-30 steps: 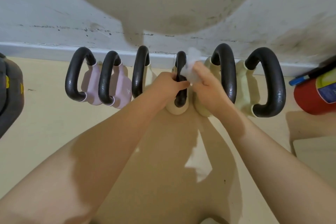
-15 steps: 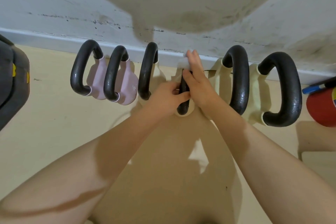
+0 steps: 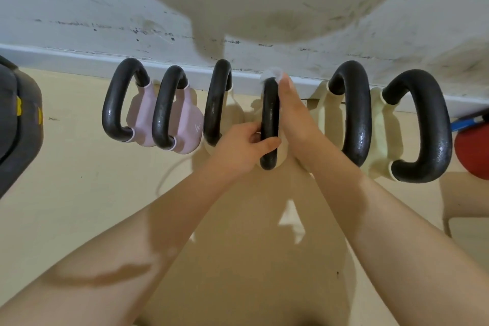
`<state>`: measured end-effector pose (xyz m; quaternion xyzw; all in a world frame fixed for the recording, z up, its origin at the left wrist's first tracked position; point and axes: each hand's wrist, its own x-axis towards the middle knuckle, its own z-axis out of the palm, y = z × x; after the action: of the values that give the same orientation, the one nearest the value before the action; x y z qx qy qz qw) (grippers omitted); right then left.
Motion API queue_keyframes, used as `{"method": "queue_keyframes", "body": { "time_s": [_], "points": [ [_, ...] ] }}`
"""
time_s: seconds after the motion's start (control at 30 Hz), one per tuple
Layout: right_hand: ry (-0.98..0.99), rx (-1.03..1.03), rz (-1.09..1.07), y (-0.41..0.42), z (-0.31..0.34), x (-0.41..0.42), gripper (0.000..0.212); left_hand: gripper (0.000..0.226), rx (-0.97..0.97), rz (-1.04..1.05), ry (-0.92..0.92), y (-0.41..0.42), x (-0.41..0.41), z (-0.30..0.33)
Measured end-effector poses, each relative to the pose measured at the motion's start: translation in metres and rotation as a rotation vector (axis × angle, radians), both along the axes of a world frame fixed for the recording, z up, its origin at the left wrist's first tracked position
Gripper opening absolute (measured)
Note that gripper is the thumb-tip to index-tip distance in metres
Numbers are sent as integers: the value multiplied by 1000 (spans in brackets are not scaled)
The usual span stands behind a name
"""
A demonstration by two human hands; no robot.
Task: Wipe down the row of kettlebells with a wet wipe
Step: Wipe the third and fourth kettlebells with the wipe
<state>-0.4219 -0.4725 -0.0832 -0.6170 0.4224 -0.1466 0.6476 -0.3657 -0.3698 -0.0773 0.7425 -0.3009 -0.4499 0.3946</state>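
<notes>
My left hand (image 3: 244, 144) grips the near end of the fourth kettlebell's handle (image 3: 270, 124), thumb across the front of it and fingers (image 3: 255, 137) curled behind. My right hand (image 3: 293, 116) lies along the right side of the same handle, fingers straight and pressed to it, holding the wipe (image 3: 271, 73) against the far end of the handle, where a white bunch of it shows past my fingertips. That kettlebell's cream body (image 3: 281, 152) peeks out below the handle, between my hands.

The row stands on the floor (image 3: 79, 193) along its far edge, against the wall's baseboard (image 3: 66, 57). Left of my hands are two pink kettlebells (image 3: 144, 114) (image 3: 186, 120), touching each other, then a cream one (image 3: 217, 103) just beside my left hand. Right of my hands stand two larger cream ones (image 3: 352, 114) (image 3: 420, 127), all with black handles. A red object (image 3: 472, 153) sits at the floor's right edge, and a dark bulky thing (image 3: 18, 127) at its left edge.
</notes>
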Motion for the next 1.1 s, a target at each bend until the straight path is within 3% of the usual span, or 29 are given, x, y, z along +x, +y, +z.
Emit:
{"method": "queue_keyframes", "body": {
  "time_s": [0.1, 0.2, 0.33, 0.43, 0.53, 0.63, 0.77, 0.83, 0.87, 0.93, 1.03, 1.1],
  "points": [
    [16, -174, 120, -27, 6, 1, 48, 25, 5, 20, -2, -3, -1, -1],
    [289, -403, 268, -52, 4, 12, 50, 25, 14, 38, 22, -10, -6, 2],
    [650, -906, 758, -55, 17, 18, 63, 24, 34, -15, -76, -27, -6, 8],
    [666, -1134, 970, -64, 21, 9, 63, 24, 45, -21, -93, -33, -6, 9],
    [615, -1155, 884, -71, 16, 5, 57, 25, 39, 41, -28, -30, -9, 8],
    [590, -1289, 976, -62, 8, 3, 62, 26, 25, 24, 15, -27, -4, 8],
    [601, -1258, 918, -60, 21, -8, 59, 32, 32, 133, 322, -10, 4, 4],
    [612, -1418, 1034, -39, 16, -12, 56, 27, 36, 245, 424, 4, 6, 3],
    [561, -1516, 1093, -23, 10, -17, 51, 27, 34, 287, 437, 11, 7, 2],
    [456, -1513, 1088, -5, 5, -29, 40, 24, 34, 356, 381, 20, 10, 1],
    [576, -1623, 1028, -11, 3, -41, 22, 19, 33, 389, 299, 22, 11, 3],
    [630, -1662, 872, -6, 6, -41, 38, 17, 31, 356, 284, 21, 9, 7]
  ]
}}
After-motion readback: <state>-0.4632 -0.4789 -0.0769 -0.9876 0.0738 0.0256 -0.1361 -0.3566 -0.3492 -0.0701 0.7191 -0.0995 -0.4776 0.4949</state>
